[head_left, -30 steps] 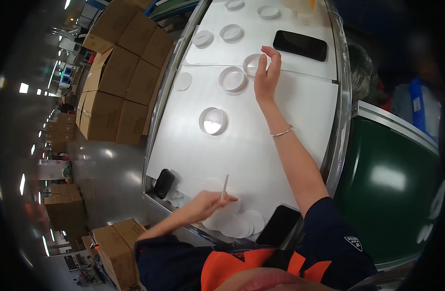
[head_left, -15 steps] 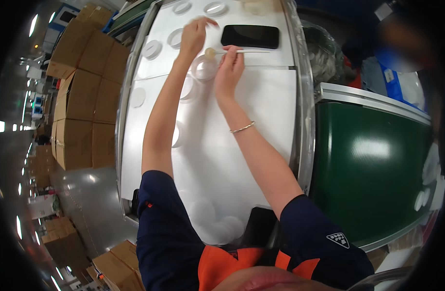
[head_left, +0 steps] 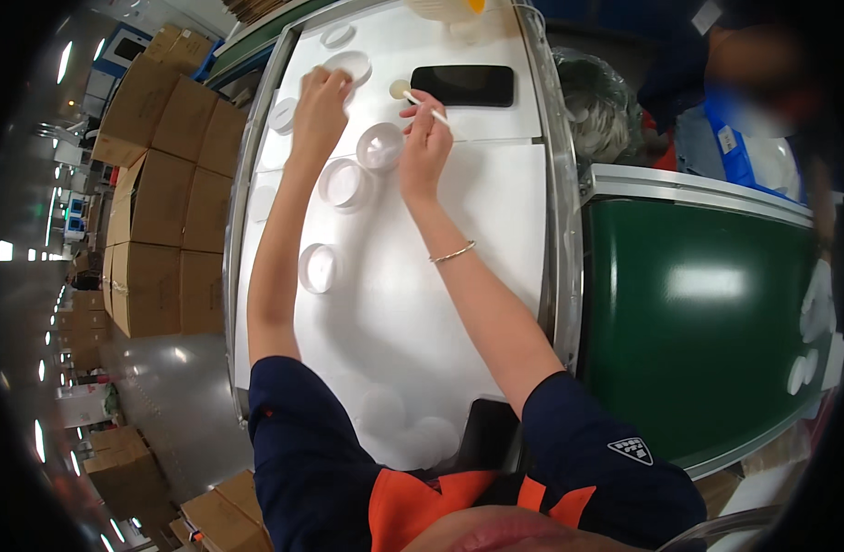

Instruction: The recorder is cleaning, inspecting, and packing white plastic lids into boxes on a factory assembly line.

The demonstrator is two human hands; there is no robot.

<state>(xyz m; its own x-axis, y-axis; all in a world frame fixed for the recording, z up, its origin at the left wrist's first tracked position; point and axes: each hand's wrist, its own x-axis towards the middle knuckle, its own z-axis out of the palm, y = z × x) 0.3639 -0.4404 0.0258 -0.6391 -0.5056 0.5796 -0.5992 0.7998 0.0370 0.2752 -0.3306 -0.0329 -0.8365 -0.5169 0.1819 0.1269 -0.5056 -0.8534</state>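
Note:
My left hand (head_left: pixel 321 106) is at the far left of the white work surface, fingers curled closed at the near rim of a shallow round white dish (head_left: pixel 355 64); the fingertips are partly hidden. My right hand (head_left: pixel 425 143) pinches a thin white stick (head_left: pixel 437 117), angled across the fingers. Just beyond its far end shows a round beige pad (head_left: pixel 400 89). Between the hands stands a round clear-white cup (head_left: pixel 380 147). Nearer me are a white round dish (head_left: pixel 345 184) and a third one (head_left: pixel 321 269).
A black phone (head_left: pixel 462 86) lies beyond my right hand. More white round pieces, one by my left wrist (head_left: pixel 282 115), line the left edge. A green conveyor belt (head_left: pixel 698 313) runs at right. Stacked cartons (head_left: pixel 160 193) stand at left. Another person's blurred arm is far right.
My left hand has moved left and nearer me, its fingers now at a dish. The stick in my right hand has turned from lying level to a slant. The whole view has shifted slightly.

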